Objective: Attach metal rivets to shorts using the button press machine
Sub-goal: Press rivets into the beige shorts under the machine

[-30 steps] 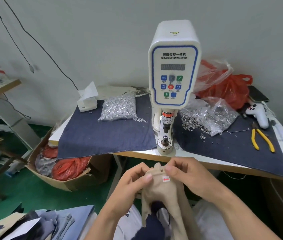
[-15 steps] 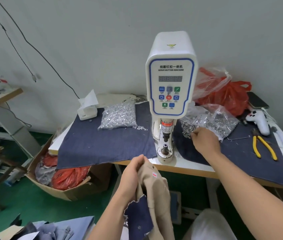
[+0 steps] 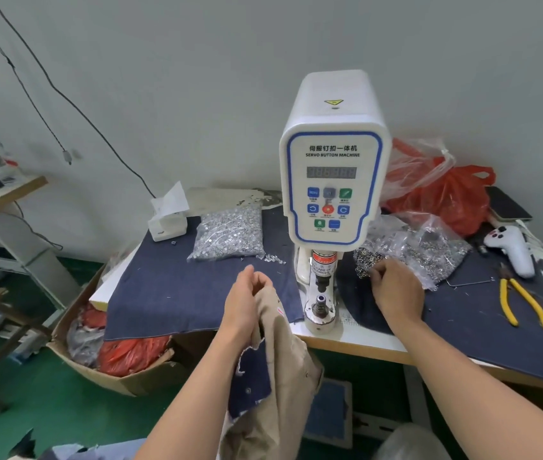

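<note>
Shorts of tan cloth hang in front of the bench, held up by the left hand, whose fingers curl around the top edge of the fabric. A dark blue patch of cloth shows on the near side of the shorts, below that hand. The top of the shorts sits just left of the button press machine, a white upright unit with a blue-bordered control panel, labelled "SERVO BUTTON MACHINE", standing at the front edge of the bench. Its metal die post rises from the base beneath the head, with nothing on it.

The right hand rests on the bench to the right of the machine, fingers bent down into an open clear bag of small dark metal rivets; whether it pinches one, I cannot tell. A second bag of silvery rivet parts lies left of the machine on a dark blue cloth that covers the bench. Yellow-handled pliers lie at the far right, near a white handheld controller and a red plastic bag. A cardboard box of red and grey bags stands on the green floor at the left.
</note>
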Tool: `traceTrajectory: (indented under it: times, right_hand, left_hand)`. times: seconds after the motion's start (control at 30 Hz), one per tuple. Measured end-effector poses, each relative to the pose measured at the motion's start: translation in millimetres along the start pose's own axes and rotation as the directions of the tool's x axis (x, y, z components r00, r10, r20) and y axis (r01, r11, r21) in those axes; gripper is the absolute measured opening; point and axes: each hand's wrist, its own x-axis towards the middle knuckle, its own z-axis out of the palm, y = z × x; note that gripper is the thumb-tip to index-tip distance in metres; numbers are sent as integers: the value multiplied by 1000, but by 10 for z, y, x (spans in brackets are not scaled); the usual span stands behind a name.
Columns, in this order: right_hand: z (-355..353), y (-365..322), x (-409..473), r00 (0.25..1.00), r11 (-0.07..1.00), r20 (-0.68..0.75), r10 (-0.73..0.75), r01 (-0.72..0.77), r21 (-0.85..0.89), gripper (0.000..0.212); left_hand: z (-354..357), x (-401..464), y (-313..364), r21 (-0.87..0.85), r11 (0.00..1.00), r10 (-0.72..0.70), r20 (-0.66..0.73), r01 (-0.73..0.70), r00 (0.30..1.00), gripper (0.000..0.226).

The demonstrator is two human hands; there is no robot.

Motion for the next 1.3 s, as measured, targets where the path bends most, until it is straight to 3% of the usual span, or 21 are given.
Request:
traceTrajectory:
  times: [0.07, 0.13, 0.27, 0.33, 0.37, 0.43, 0.5, 0.57, 0.7, 0.87, 1.1, 1.3]
  right_hand:
    - [-8, -6, 2, 1000, 1000, -14, 6, -6, 17, 13]
    - [-20, -27, -10, 1000, 999, -16, 7, -7, 49, 12]
    - [-80, -94, -19, 999, 987, 35, -22, 16, 163, 12]
    - [-144, -178, -33, 993, 946, 117, 31, -66, 316, 14]
    - [-177, -240, -55, 975, 873, 196, 101, -181, 453, 14]
    - [-231, -365, -167, 864, 589, 451, 223, -488, 643, 12]
    - [-285, -459, -308, 723, 386, 652, 229, -682, 621, 10]
    - [-335, -514, -419, 637, 247, 748, 187, -767, 592, 10]
    - [-427, -654, -537, 550, 32, 828, 108, -835, 550, 12]
    - [-482, -765, -606, 468, -54, 879, 92, -879, 474, 9]
    - [-507, -777, -625, 417, -114, 907, 56, -900, 421, 13]
    - [-508, -783, -645, 407, -171, 912, 44, -897, 408, 22]
  left_hand:
    - [25, 146, -26, 378, 923, 118, -91, -75, 989, 43]
    - [49, 237, -137, 566, 820, 185, -118, -87, 976, 45]
    - [83, 337, -272, 646, 759, 240, -156, -85, 958, 50]
    - [79, 361, -281, 650, 755, 247, -159, -88, 956, 50]
    - [75, 365, -282, 653, 752, 249, -160, -86, 955, 50]
    - [70, 368, -301, 654, 752, 247, -162, -83, 955, 48]
    - [69, 371, -311, 646, 759, 243, -165, -81, 956, 46]
    - [74, 370, -308, 641, 763, 245, -165, -84, 955, 46]
    - [88, 344, -289, 648, 757, 240, -160, -82, 957, 45]
    - [87, 289, -197, 701, 708, 240, -125, -85, 963, 27]
    - [100, 501, 87, 799, 601, 232, -149, -21, 961, 10]
    - [175, 765, 36, 815, 579, 226, -192, 27, 955, 15]
